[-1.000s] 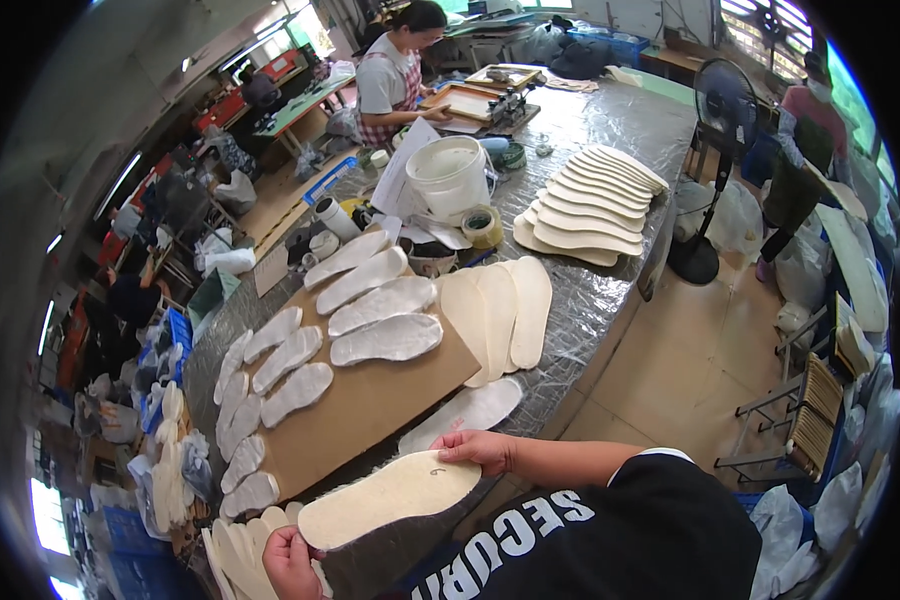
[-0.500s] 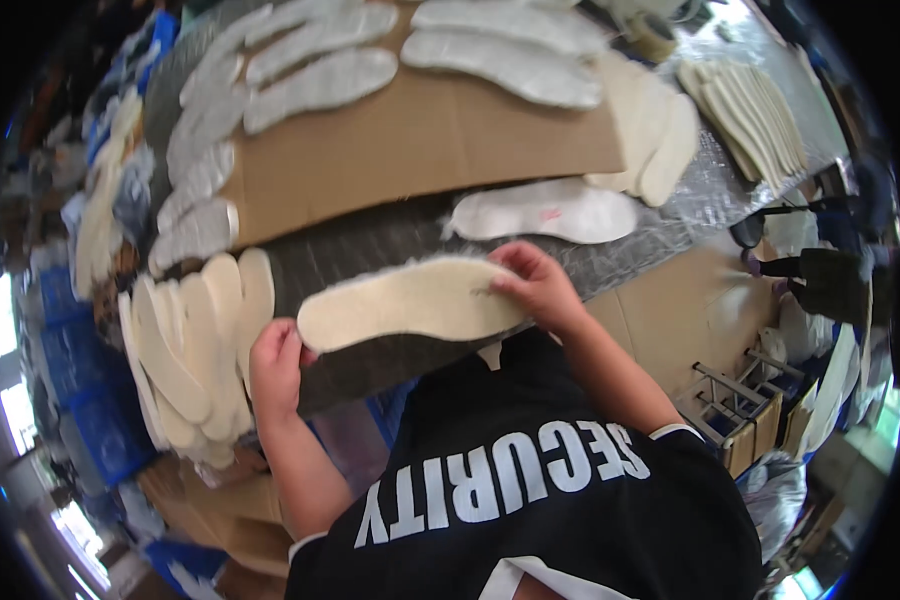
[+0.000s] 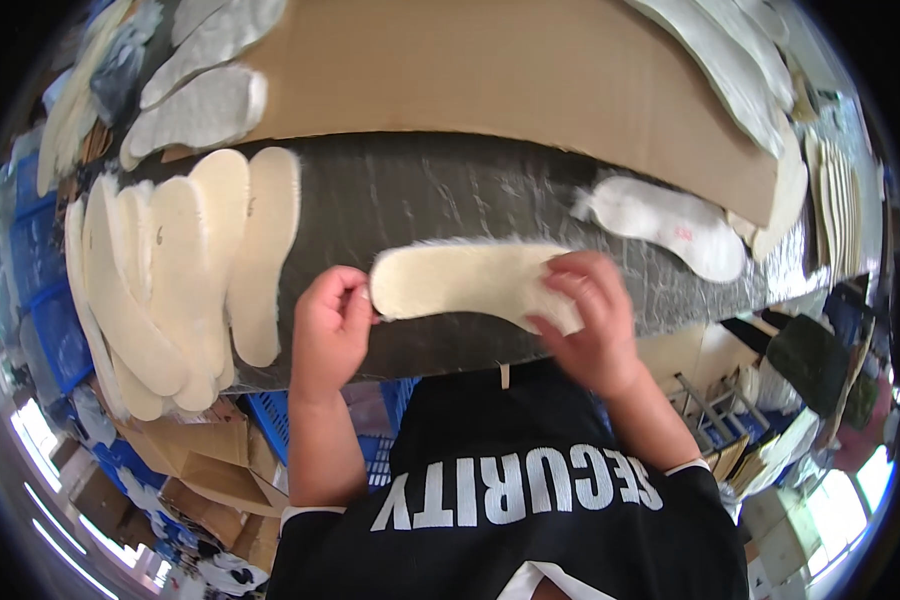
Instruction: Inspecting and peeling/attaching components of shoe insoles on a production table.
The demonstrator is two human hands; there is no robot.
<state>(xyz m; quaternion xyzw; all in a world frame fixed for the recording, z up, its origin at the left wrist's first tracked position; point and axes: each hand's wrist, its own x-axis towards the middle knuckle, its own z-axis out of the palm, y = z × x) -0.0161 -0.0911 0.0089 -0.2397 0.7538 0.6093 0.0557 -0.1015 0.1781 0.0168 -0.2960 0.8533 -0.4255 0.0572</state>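
A cream insole [image 3: 460, 280] with a fuzzy white upper edge is stretched level above the dark table covering. Its left end is pinched between the thumb and fingers of my left hand [image 3: 332, 325]. Over the right end lies my right hand [image 3: 595, 315], thumb and fingers spread apart and slightly blurred, covering part of the surface. Left of my hands, several cream insoles [image 3: 175, 240] lie overlapping in a pile. A white fleecy insole [image 3: 660, 220] with a red mark rests on the table to the upper right.
A large brown cardboard sheet [image 3: 470, 80] covers the far part of the dark table [image 3: 400, 180]. White fleecy insoles [image 3: 198, 110] lie along its left side, others at its right. A row of stacked cream insoles [image 3: 838, 205] stands far right. Below are cardboard boxes [image 3: 210, 470] and a blue crate [image 3: 275, 420].
The view has shifted toward the left and nearer part of the table. My right hand's pinch at the insole's right end has loosened into spread fingers over it; my left hand keeps its end.
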